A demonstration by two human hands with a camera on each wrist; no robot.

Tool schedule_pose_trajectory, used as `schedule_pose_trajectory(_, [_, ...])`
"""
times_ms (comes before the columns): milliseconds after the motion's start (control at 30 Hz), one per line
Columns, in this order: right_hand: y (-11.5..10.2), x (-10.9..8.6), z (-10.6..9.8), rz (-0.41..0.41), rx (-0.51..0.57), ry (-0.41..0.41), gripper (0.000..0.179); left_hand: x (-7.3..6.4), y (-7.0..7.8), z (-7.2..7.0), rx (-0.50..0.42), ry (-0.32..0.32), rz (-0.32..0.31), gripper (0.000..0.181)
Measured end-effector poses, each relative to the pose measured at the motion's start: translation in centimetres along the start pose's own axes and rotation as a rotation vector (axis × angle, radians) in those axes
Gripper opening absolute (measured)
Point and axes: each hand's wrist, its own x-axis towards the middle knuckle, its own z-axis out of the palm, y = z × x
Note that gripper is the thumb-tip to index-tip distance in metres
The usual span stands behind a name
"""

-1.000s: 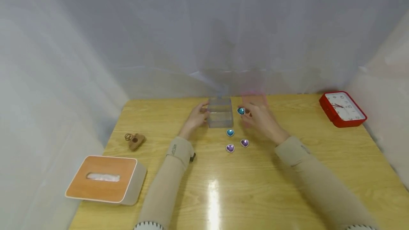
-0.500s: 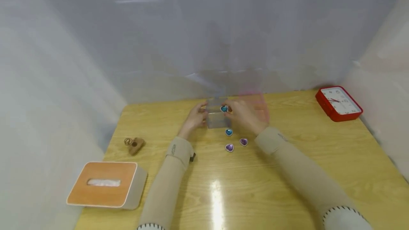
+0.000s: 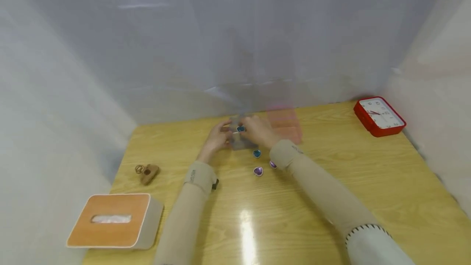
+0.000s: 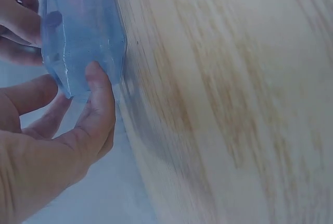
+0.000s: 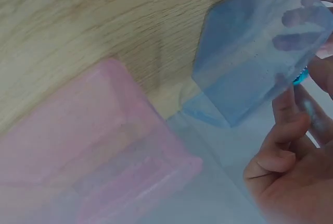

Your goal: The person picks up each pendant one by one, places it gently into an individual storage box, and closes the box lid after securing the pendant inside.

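A clear blue plastic box (image 3: 241, 144) stands near the back of the table. My left hand (image 3: 217, 137) holds its left end, with thumb and fingers around the sides in the left wrist view. Over the box's opening, my right hand (image 3: 260, 131) pinches a blue heart-shaped gem (image 3: 241, 129) with a silvery border; the fingers partly hide this gem (image 5: 301, 76) in the right wrist view. Another blue heart gem (image 3: 256, 153) lies just in front of the box. Two purple heart gems lie nearer me, one (image 3: 258, 171) in full view, the other (image 3: 272, 164) partly covered by the right sleeve.
A clear pink plastic box (image 3: 290, 130) stands right of the blue one. At the back right is a red clock (image 3: 382, 113). A tissue box (image 3: 110, 232) with an orange top and a small brown object with a coil (image 3: 149, 174) are on the left.
My right hand has moved left with the blue heart gem, from beside the blue box to over its opening. The left hand stays at the box's left end.
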Motion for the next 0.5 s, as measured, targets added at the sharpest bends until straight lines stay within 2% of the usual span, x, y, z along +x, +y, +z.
schedule_pose_trajectory(167, [0.1,1.0,0.1,0.054,-0.037,-0.039,0.035,0.5,0.3,0.3,0.001,0.008,0.017,0.055])
schedule_pose_trajectory(500, [-0.8,2.2,1.2,0.076,-0.049,-0.072,0.029,0.2,0.4,0.1,-0.014,0.026,-0.007,0.055])
